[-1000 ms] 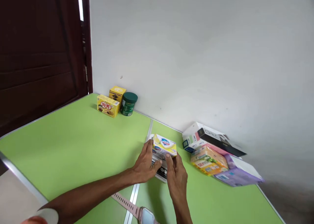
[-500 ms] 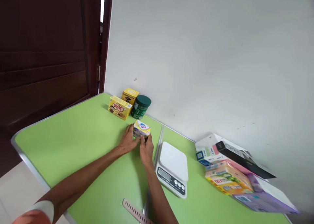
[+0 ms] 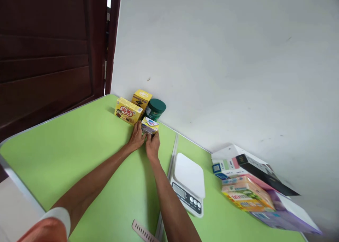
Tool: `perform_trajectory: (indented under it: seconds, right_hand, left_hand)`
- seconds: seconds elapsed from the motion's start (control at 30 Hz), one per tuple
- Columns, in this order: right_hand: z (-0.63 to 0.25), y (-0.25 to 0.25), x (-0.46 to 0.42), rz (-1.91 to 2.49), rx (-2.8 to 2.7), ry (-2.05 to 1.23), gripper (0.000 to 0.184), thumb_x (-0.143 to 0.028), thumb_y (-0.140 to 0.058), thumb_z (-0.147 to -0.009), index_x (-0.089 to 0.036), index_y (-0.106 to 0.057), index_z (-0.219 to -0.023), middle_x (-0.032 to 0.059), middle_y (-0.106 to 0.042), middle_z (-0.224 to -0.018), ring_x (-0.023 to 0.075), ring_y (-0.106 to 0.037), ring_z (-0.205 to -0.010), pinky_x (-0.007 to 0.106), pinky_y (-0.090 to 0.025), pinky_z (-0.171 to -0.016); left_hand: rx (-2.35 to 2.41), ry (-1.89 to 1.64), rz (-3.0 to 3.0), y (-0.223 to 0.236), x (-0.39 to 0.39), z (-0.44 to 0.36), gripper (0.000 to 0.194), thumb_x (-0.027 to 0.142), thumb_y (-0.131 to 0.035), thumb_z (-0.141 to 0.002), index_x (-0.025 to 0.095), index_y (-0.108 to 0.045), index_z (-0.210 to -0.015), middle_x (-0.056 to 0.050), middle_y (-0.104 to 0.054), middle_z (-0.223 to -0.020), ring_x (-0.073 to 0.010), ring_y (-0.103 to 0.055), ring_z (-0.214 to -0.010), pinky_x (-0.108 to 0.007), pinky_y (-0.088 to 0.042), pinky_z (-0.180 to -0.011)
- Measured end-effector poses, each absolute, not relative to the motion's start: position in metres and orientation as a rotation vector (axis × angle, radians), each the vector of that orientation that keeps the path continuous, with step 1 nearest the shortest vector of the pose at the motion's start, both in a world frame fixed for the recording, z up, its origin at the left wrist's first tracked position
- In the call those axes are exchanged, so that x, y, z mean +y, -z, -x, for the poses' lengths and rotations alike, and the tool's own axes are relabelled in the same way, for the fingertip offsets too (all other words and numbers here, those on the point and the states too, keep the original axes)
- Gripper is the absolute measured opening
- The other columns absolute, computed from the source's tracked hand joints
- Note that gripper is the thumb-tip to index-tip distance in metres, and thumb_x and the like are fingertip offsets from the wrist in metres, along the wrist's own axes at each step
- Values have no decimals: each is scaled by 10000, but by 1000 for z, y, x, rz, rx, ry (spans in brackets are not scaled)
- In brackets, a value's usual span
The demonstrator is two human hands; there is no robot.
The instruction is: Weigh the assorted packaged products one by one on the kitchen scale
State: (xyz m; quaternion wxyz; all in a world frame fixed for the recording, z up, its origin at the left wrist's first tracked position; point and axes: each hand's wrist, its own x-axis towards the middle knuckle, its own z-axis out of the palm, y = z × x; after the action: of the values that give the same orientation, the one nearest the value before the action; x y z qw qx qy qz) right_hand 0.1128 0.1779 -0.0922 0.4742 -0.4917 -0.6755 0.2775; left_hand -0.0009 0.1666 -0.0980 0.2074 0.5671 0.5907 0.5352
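Observation:
Between my two hands is a small yellow and white soap box (image 3: 150,125), with a blue and red emblem on its top. My left hand (image 3: 137,137) grips its left end, and my right hand (image 3: 153,144) grips its right end and near side. Just behind it stands a green canister (image 3: 155,110) with a dark green lid. To the left is a yellow snack box (image 3: 128,111) with a red oval label. A taller yellow box (image 3: 142,99) marked "COME ON" stands behind that one, against the wall.
A white kitchen scale (image 3: 189,180) lies right of my right arm. Farther right several packages lean together, among them an orange and yellow pack (image 3: 247,194) and a black box (image 3: 267,173). A pink strap (image 3: 144,231) lies at the near edge of the green table (image 3: 87,146).
Both hands have moved the soap box away from me and slightly left, closer to the green canister and the yellow snack box. The camera view has shifted a little.

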Motion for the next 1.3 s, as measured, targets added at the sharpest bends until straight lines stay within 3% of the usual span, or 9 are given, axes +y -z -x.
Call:
perform_trajectory:
  seconds: [0.17, 0.37, 0.53, 0.67, 0.83, 0.97, 1.13, 1.3]
  right_hand:
    - [-114, 106, 179, 1242, -1576, -654, 557, -466, -467, -989, -159, -524, -1450, 190, -669, -1375, 316, -619, -1269, 490, -467, -1083]
    - [-111, 116, 166, 1216, -1508, -671, 541, -491, -434, -1012, -183, -566, -1437, 172, -673, -1377, 306, -622, -1279, 493, -472, -1102]
    - [-106, 107, 166, 1202, -1503, -756, 601, -470, -455, -975, -111, -565, -1444, 207, -664, -1381, 311, -626, -1278, 503, -458, -1140]
    - [-105, 91, 163, 1211, -1527, -832, 635, -424, -470, -947, -68, -547, -1466, 227, -629, -1439, 310, -598, -1341, 490, -417, -1194]
    - [-123, 69, 117, 1241, -1591, -1072, 645, -462, -569, -952, -121, -550, -1499, 199, -566, -1552, 329, -536, -1447, 519, -351, -1256]
    - [-170, 44, 55, 1049, -1643, -1329, 668, -558, -688, -922, -230, -580, -1493, 144, -596, -1541, 333, -584, -1414, 540, -468, -1175]
    - [-281, 21, 6, 1144, -1443, -951, 394, -535, -634, -970, -275, -727, -1251, 103, -731, -1338, 295, -689, -1228, 509, -539, -1071]
    - [-406, 54, 12, 1439, -933, -400, 489, -604, -591, -892, -201, -707, -1144, 135, -743, -1193, 292, -684, -1057, 499, -528, -988]
  left_hand:
    - [1737, -1571, -1599, 108, 136, -18, 821, 181, -613, -839, 104, -288, -1589, -259, -310, -1634, -391, -314, -1551, -590, -294, -1279]
    - [1707, -1419, -1650, 98, 132, -17, 532, 166, -590, -878, 168, -475, -1397, -188, -523, -1358, -328, -541, -1298, -556, -444, -1154]
    - [1765, -1509, -1587, 94, 153, -8, 415, 138, -638, -829, 187, -500, -1217, -149, -524, -1288, -321, -549, -1279, -548, -461, -1139]
    - [1788, -1505, -1597, 94, 154, -5, 437, 140, -648, -797, 184, -491, -1202, -156, -529, -1279, -328, -561, -1271, -555, -458, -1147]
    - [1810, -1495, -1568, 91, 144, 3, 417, 190, -626, -801, 213, -503, -1198, -126, -568, -1227, -321, -598, -1225, -572, -487, -1115]
    - [1821, -1491, -1589, 91, 131, 9, 327, 254, -615, -814, 214, -537, -1129, -111, -593, -1144, -312, -649, -1108, -577, -533, -1050]
    - [1776, -1483, -1627, 82, 105, -1, 297, 339, -620, -838, 209, -568, -1100, -128, -634, -1158, -321, -678, -1081, -595, -551, -1023]
    - [1623, -1471, -1799, 40, 77, -68, 343, 399, -601, -914, 203, -576, -1195, -143, -643, -1245, -308, -674, -1105, -556, -565, -1003]
